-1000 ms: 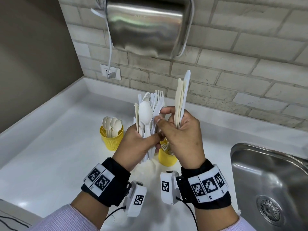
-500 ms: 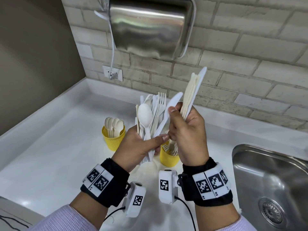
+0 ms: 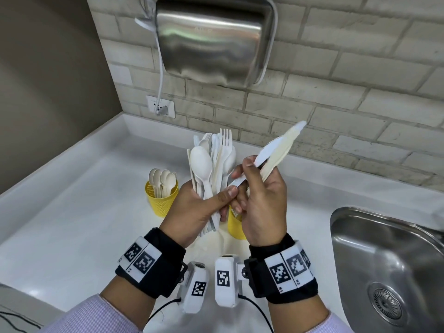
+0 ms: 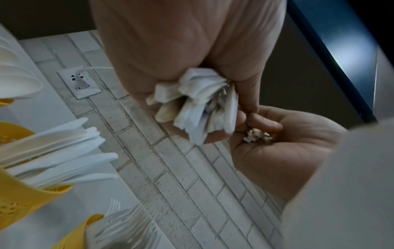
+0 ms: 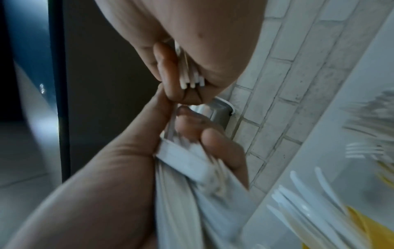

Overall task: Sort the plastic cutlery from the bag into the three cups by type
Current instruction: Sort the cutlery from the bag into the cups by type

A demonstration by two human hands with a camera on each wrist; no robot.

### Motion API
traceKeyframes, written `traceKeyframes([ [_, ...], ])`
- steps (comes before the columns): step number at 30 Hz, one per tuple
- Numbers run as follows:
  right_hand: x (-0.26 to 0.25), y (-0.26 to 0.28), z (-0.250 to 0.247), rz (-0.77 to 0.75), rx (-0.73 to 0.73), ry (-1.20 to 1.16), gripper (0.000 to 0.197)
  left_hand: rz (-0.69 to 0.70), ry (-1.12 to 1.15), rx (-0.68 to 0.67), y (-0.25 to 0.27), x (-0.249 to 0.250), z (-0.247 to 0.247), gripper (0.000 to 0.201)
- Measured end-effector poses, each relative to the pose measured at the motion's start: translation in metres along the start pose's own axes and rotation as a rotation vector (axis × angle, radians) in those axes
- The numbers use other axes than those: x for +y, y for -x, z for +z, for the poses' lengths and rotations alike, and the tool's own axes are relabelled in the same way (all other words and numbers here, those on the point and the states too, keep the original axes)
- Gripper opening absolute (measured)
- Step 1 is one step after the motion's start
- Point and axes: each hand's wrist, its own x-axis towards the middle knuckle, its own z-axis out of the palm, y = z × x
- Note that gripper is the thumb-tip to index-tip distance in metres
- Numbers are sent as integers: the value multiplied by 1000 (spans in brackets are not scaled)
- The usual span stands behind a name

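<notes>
We can see only part of 1 yellow cup (image 3: pixel 234 227) in the head view, the right hand (image 3: pixel 263 200) covering most of it and its contents. The left hand (image 3: pixel 194 212) hides the handles of the mixed bundle (image 3: pixel 211 164), so we cannot count its pieces. In the right wrist view, the forks (image 5: pixel 366 150) at the edge are blurred. The sink (image 3: pixel 384 260) is cut off on the right.

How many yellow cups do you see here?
3, all in the left wrist view: the spoon cup top left, the knife cup below it, the fork cup lowest. Others may be hidden.
</notes>
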Motion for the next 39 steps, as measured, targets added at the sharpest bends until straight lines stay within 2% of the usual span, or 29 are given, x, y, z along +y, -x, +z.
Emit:
traceKeyframes([
  [2, 2, 2, 2, -15, -25, 40, 18, 8, 4, -1, 1, 4, 2, 17],
  [5, 5, 0, 1, -27, -3, 69, 29, 5, -21, -6, 2, 5, 1, 16],
  [7, 5, -4, 0, -63, 54, 85, 41, -7, -58, 8, 2, 3, -1, 23],
  [9, 1, -7, -2, -118, 107, 121, 41, -23, -93, 28, 3, 1, -3, 36],
  [11, -6, -11, -3, -154, 150, 127, 48, -30, -107, 21, 2, -1, -3, 39],
  [16, -23, -17, -11, -191, 138, 43, 24, -60, -104, 4, 0, -5, -5, 27],
  [18, -26, -18, -16, -222, 87, 157, 20, -67, -111, -15, -1, -6, -5, 24],
  [22, -35, -14, -14, -276, -156, 507, 6, -72, -89, -56, -3, -7, -3, 19],
  [27, -34, -17, -20, -272, -223, 805, 28, -95, -12, -72, -5, -8, -1, 31],
  [30, -35, -20, -21, -265, -242, 900, 25, -99, 10, -77, -4, -8, -1, 25],
  [34, -39, -22, -20, -228, -249, 848, 13, -110, 29, -92, -4, -8, -1, 18],
  [39, -38, -26, -20, -141, -256, 611, 8, -130, 34, -143, -4, -5, 1, 9],
])
